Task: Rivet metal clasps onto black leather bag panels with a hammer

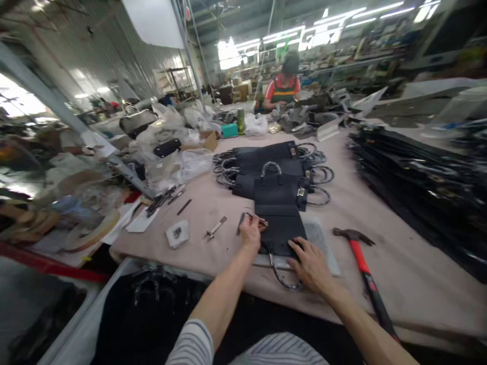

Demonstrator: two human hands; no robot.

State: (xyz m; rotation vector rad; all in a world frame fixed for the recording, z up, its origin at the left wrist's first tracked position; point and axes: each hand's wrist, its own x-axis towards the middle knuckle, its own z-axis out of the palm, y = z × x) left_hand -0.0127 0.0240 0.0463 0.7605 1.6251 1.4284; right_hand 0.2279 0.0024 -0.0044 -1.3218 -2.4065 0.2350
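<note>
A black handbag panel (279, 230) lies flat in front of me, with one looped handle (283, 281) toward me and another looped handle (271, 167) at its far end. My left hand (251, 230) is closed around a slim, dark pen-like tool (258, 219) over the panel's left side; its exact kind is too small to make out. On the panel's near right corner, my right hand (310, 261) rests with its fingers apart. Under the panel is a pale grey slab (323, 243). A strip of dark material sticks out beside my left hand.
A claw hammer (359, 258) with a red and black handle lies to the right. Stacked black bag pieces (266, 154) sit beyond the panel, and a taller dark pile (418, 192) fills the right. Calipers (215, 228) lie left. A co-worker (282, 88) sits across the table.
</note>
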